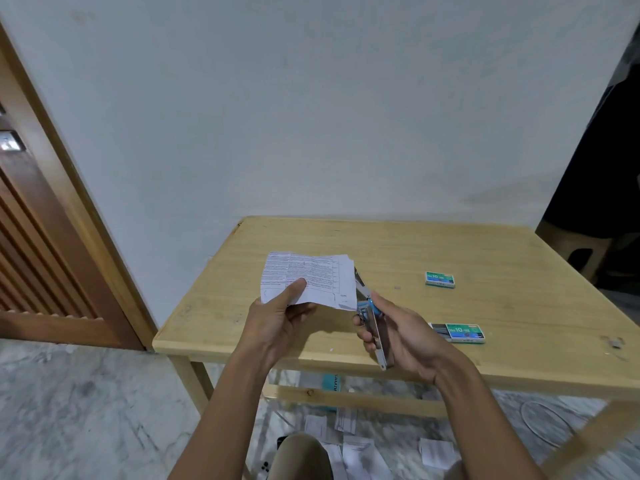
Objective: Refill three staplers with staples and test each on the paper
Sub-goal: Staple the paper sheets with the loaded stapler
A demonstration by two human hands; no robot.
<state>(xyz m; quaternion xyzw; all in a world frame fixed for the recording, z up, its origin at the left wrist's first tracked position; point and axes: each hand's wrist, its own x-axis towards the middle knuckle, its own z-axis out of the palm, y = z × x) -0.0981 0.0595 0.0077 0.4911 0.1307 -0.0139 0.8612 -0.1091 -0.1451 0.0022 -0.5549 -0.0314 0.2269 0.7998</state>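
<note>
The person held a printed paper (308,280) up over the desk (381,244) in the left hand (277,317), with the thumb on top and the fingers curled under it. The right hand (398,334) was wrapped around a blue and silver stapler (372,323). The front of the stapler was at the right edge of the paper. I could not tell if it was biting the paper. 2 small green boxes of staples lay on the desk to the right: a closed box (440,279) farther back and an open box (460,332) near the right hand. On the floor (86,393) under the desk lay bits of paper (346,419).
</note>
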